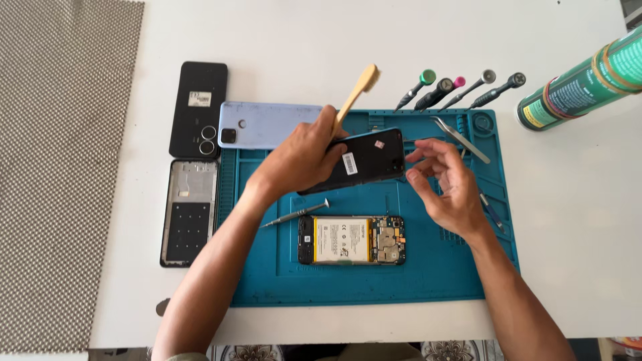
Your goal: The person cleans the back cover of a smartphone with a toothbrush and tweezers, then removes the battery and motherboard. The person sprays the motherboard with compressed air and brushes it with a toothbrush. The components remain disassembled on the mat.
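**Black back cover held over the blue mat**

Left hand [301,157]: grip closed on a black back cover [364,160] and a tan brush [358,90], raised above the blue mat [281,281]. Right hand [445,180]: grip loose, fingertips touching the cover's right edge. Below on the mat: opened phone [351,239], a screwdriver [294,214] beside it. Tweezers [460,139] near the mat's top right.

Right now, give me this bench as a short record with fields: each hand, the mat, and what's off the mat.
Left hand: holds black back cover and tan brush, raised above mat
Right hand: fingertips at cover's right edge
Mat: blue; opened phone, screwdriver, tweezers
Off mat: black phone back, bare frame, green can
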